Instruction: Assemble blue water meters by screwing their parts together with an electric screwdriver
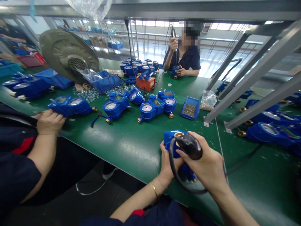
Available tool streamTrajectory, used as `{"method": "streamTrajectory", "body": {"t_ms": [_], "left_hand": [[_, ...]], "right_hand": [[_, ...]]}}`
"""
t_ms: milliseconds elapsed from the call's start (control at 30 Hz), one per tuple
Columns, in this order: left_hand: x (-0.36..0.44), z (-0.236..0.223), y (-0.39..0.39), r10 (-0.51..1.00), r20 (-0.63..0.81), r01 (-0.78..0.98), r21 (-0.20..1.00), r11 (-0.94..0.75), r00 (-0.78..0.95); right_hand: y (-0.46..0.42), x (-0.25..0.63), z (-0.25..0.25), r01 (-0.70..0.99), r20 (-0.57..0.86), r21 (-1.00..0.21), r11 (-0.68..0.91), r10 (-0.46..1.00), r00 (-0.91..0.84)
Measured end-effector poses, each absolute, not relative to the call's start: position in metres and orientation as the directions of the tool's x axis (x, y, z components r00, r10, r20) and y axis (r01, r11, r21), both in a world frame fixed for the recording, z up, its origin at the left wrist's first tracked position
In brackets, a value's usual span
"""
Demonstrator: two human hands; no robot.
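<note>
A blue water meter (168,137) with a brass fitting stands on the green bench near the front edge. My left hand (167,166), with a gold bangle on the wrist, wraps round its near left side. In my right hand (209,166) is a black corded electric screwdriver (191,147), gripped over the meter. Its thick black cable loops down in front of the meter, and its tip is hidden. Beyond lies a blue tray (191,108) of small brass screws, with several loose screws on the bench nearby.
Several blue water meters (151,107) line the bench (131,147) ahead. Metal posts (254,69) rise at right, beside a clear bag (208,100). A co-worker's hand (50,121) touches a meter at left; another person (182,56) works opposite. A large fan-like disc (68,55) and orange box (145,83) stand behind.
</note>
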State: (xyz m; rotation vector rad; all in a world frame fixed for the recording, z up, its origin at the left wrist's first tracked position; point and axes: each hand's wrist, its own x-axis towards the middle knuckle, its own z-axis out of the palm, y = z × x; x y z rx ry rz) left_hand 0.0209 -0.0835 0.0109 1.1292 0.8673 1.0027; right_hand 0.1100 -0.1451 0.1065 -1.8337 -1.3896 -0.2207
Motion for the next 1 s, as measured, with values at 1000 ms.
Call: {"method": "streamTrajectory", "body": {"t_ms": [1000], "left_hand": [[0.017,-0.013,-0.046,0.606,-0.204,-0.357,0.649,0.672,0.769]], "right_hand": [[-0.161,0.147,0.092,0.518,0.3,-0.827,-0.217,0.61,0.734]]}}
